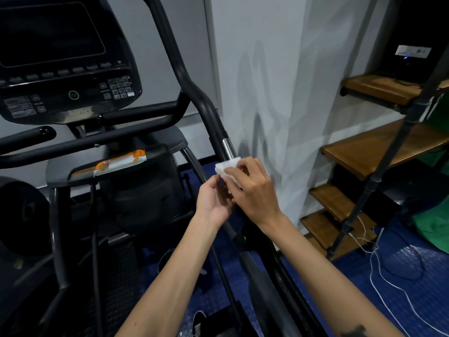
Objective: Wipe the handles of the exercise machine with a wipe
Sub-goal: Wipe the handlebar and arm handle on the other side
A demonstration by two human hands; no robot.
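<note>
Handle: the long black handle (194,93) of the exercise machine runs from the top centre of the frame down toward the lower right, with a short shiny metal band (229,148) at mid-frame.
Wipe: a folded white wipe (227,169) sits against the handle just below the metal band, right of centre.
Right hand: the right hand (252,188) lies over the wipe and the handle, fingers curled down onto the white fabric, grasping it against the bar.
Left hand: the left hand (213,198) is cupped around the handle just below and left of the wipe, palm turned up, fingertips meeting the wipe's lower edge; whether it grips the bar or the wipe is hard to tell.
Console: a dark console (60,59) with a blank screen and buttons fills the upper left.
Wipe packet: an orange and white packet (121,164) lies on the machine's grey tray at left of centre.
Shelves: wooden shelves (379,147) on a black frame stand at the right edge.
Cables: white cables (388,285) trail over the blue floor at lower right.
Wall: a pale wall (267,69) stands behind the handle, centre right.
</note>
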